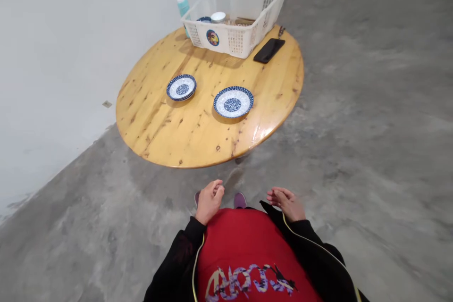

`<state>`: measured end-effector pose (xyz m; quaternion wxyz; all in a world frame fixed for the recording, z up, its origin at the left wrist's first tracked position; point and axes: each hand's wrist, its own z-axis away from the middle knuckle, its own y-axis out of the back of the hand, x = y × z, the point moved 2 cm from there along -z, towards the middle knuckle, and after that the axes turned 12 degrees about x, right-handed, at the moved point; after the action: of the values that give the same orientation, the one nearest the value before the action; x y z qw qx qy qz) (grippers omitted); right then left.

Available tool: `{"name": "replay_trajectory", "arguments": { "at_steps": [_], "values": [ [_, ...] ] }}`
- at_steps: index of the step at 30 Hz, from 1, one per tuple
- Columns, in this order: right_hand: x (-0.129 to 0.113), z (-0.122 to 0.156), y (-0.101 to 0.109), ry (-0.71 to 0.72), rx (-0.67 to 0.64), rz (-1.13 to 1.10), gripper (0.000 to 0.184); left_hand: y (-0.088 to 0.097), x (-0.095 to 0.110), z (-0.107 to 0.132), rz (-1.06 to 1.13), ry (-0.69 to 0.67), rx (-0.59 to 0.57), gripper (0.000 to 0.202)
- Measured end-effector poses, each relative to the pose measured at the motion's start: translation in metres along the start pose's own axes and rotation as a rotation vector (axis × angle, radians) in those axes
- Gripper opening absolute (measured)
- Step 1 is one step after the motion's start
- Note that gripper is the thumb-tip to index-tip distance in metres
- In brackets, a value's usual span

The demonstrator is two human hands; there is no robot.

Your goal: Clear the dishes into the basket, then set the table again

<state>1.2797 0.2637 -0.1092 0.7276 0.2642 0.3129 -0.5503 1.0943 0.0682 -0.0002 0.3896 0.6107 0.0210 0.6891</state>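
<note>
My left hand (211,201) hovers in front of my body, short of the table's near edge, its fingers curled in with nothing visible in them. Level with it on the other side, my right hand (287,204) has its fingers loosely bent and slightly apart, close by the hanging edge of my black jacket. Neither hand touches the table. Nearest to them on the tabletop is a blue-and-white plate (233,102). To its left stands a small stack of similar, smaller plates (181,87).
The round wooden table (155,127) bears a white plastic basket (238,42) at its far side, with a white-lidded container (218,17) inside. A black phone (269,50) lies beside it. A light-blue bottle (183,4) stands near the wall (71,56).
</note>
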Motion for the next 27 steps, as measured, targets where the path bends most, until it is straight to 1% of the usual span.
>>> {"name": "replay_trajectory", "arguments": {
  "at_steps": [2, 3, 5, 6, 7, 9, 12, 15, 17, 19, 21, 23, 25, 27],
  "values": [
    [0.005, 0.004, 0.002, -0.018, 0.035, -0.008, 0.054, 0.007, -0.003, 0.001, -0.017, -0.036, -0.020, 0.036],
    [0.008, 0.007, 0.001, -0.028, 0.047, -0.007, 0.054, 0.013, -0.006, 0.001, -0.025, -0.045, -0.021, 0.036],
    [0.014, 0.016, -0.011, -0.041, 0.046, 0.005, 0.055, 0.033, -0.018, 0.002, -0.032, -0.042, -0.001, 0.037],
    [0.017, 0.022, -0.021, -0.044, 0.036, 0.013, 0.055, 0.046, -0.026, 0.002, -0.030, -0.031, 0.021, 0.037],
    [0.019, 0.029, -0.034, -0.043, 0.020, 0.021, 0.055, 0.060, -0.036, 0.002, -0.023, -0.018, 0.049, 0.038],
    [0.023, 0.047, -0.067, -0.032, -0.026, 0.044, 0.054, 0.091, -0.056, 0.002, -0.001, 0.013, 0.122, 0.038],
    [0.026, 0.081, -0.126, 0.016, -0.122, 0.094, 0.054, 0.140, -0.090, -0.001, 0.039, 0.057, 0.226, 0.041],
    [0.033, 0.116, -0.182, 0.083, -0.224, 0.143, 0.054, 0.185, -0.122, -0.002, 0.076, 0.094, 0.305, 0.044],
    [0.041, 0.137, -0.213, 0.118, -0.276, 0.171, 0.054, 0.212, -0.140, -0.002, 0.094, 0.106, 0.342, 0.045],
    [0.050, 0.154, -0.237, 0.141, -0.311, 0.199, 0.054, 0.235, -0.156, -0.002, 0.106, 0.112, 0.363, 0.046],
    [0.059, 0.168, -0.254, 0.148, -0.331, 0.220, 0.055, 0.252, -0.168, -0.002, 0.110, 0.119, 0.363, 0.048],
    [0.065, 0.178, -0.265, 0.160, -0.331, 0.233, 0.055, 0.264, -0.176, -0.006, 0.109, 0.127, 0.350, 0.049],
    [0.067, 0.184, -0.271, 0.184, -0.306, 0.239, 0.054, 0.271, -0.179, -0.015, 0.111, 0.130, 0.327, 0.049],
    [0.065, 0.184, -0.274, 0.214, -0.267, 0.242, 0.053, 0.275, -0.178, -0.029, 0.112, 0.117, 0.296, 0.048]
  ]
}}
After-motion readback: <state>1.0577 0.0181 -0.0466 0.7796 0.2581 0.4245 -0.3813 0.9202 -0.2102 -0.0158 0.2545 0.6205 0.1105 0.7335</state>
